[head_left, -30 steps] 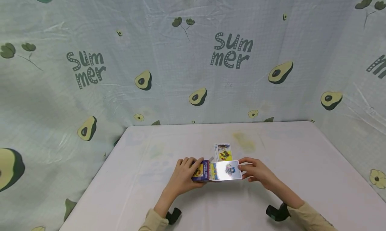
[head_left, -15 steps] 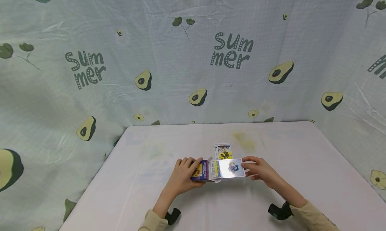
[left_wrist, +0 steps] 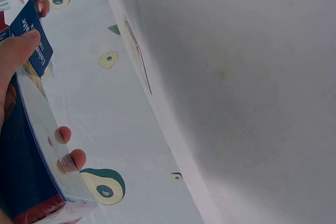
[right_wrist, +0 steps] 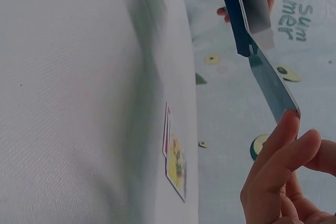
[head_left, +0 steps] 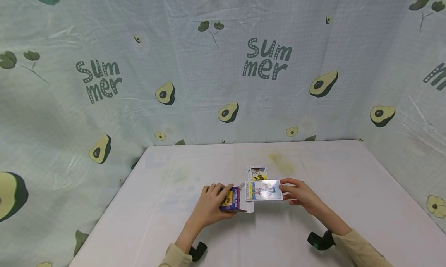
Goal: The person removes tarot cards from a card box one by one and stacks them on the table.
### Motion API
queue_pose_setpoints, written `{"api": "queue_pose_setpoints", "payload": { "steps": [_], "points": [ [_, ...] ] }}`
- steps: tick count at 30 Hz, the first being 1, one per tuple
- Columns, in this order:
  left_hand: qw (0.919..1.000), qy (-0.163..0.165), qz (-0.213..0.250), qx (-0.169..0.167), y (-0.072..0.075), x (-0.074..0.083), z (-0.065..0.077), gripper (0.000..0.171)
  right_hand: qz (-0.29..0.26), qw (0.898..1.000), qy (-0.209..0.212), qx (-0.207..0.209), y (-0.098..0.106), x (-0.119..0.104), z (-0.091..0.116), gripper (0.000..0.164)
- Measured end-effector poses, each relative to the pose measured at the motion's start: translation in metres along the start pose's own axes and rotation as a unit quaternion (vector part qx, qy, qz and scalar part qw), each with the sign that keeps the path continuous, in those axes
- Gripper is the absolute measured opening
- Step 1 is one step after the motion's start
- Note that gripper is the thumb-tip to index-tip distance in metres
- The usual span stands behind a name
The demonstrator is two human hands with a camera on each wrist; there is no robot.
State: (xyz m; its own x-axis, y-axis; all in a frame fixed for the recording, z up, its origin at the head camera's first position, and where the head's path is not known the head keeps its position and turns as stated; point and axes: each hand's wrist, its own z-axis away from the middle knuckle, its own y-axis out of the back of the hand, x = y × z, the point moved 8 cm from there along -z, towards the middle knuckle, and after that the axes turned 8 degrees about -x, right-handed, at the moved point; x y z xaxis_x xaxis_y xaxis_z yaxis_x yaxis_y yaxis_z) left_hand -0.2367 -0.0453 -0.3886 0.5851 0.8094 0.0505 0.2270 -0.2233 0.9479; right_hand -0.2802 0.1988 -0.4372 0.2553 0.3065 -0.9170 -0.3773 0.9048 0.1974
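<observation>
My left hand [head_left: 208, 205] grips a purple-blue tarot card box [head_left: 229, 199] lettered "Universal Waite", held above the table with its mouth to the right and a white flap hanging out. Between the fingertips and thumb of my right hand [head_left: 301, 195] is a tarot card [head_left: 263, 190], lying flat, picture up, just right of the box mouth. Whether it is one card or a thin stack I cannot tell. In the right wrist view the box's inside [right_wrist: 254, 3] shows pale and hollow. A few overlapping tarot cards [head_left: 258, 173] lie on the table behind, partly hidden by the held card.
A white cloth [head_left: 181, 170] with faint yellowish stains covers the table. Behind and at both sides hangs a pale curtain [head_left: 195, 73] printed with avocados and "summer". Dark wrist devices sit on the left wrist [head_left: 198, 252] and the right wrist [head_left: 321, 240].
The card has slid right, out of the box mouth, and risen slightly with my right hand. My left hand and the box have shifted only a little left. The cards on the table stay put.
</observation>
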Motion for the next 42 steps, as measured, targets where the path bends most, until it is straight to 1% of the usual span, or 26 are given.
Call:
{"api": "queue_pose_setpoints", "payload": {
  "steps": [5, 11, 19, 25, 30, 36, 42],
  "points": [
    [1.0, 0.001, -0.002, 0.0, 0.001, -0.001, 0.001, 0.079, -0.017, 1.0, 0.003, -0.001, 0.002, 0.0, -0.003, 0.047],
    [1.0, -0.003, 0.001, 0.009, 0.003, -0.002, 0.001, 0.079, -0.044, 0.999, 0.001, -0.007, 0.003, 0.001, -0.009, 0.05],
    [0.9999, -0.003, 0.012, 0.009, 0.001, -0.002, 0.0, 0.079, -0.088, 0.996, -0.005, -0.016, -0.001, -0.003, -0.022, 0.053],
    [0.9999, -0.002, 0.008, 0.01, 0.003, -0.002, 0.001, 0.079, -0.12, 0.993, -0.013, -0.018, -0.006, -0.004, -0.03, 0.052],
    [0.9999, -0.005, 0.001, 0.01, 0.003, -0.002, 0.002, 0.079, -0.149, 0.988, -0.024, -0.007, -0.011, -0.002, -0.035, 0.048],
    [0.9999, -0.002, 0.008, 0.008, 0.002, -0.002, 0.001, 0.079, -0.197, 0.98, -0.031, 0.002, -0.015, -0.001, -0.04, 0.051],
    [0.9999, 0.001, 0.011, 0.005, 0.001, -0.002, 0.0, 0.079, -0.218, 0.975, -0.04, 0.008, -0.018, 0.005, -0.046, 0.05]
  ]
}}
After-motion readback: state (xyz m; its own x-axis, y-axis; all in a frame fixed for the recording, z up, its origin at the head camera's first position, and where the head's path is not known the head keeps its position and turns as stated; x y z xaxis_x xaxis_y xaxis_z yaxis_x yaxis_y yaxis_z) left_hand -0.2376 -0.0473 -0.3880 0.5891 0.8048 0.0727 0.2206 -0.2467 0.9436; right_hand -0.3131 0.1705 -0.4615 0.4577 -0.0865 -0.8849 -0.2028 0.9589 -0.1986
